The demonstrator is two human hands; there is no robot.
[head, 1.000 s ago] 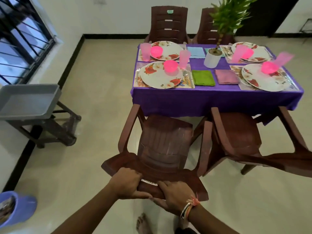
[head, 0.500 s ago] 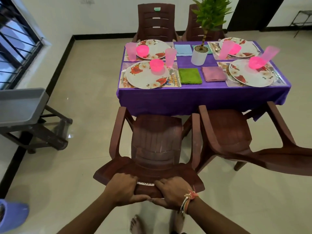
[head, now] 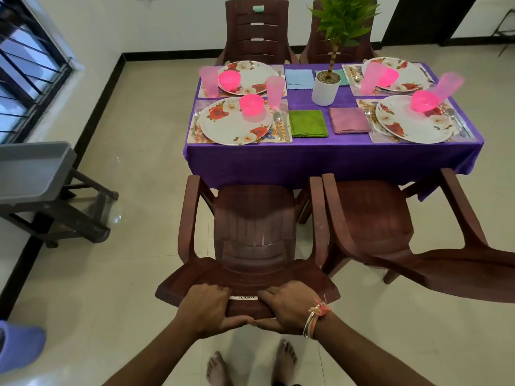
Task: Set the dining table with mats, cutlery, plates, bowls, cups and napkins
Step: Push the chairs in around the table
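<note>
My left hand and my right hand both grip the top edge of a brown plastic chair that faces the table with its purple cloth. The table carries floral mats with floral plates such as the near left plate, pink bowls, pink cups, a fork and a spoon. A green napkin, a mauve napkin and a light blue napkin lie in the middle.
A second brown chair stands right beside mine; two more stand behind the table, such as the far left chair. A potted plant is at the table's centre. A grey tray on a dark stand is at left. My bare feet are below.
The chair in my two hands has slid closer to the table and now lines up with the near left place setting. My grip is unchanged.
</note>
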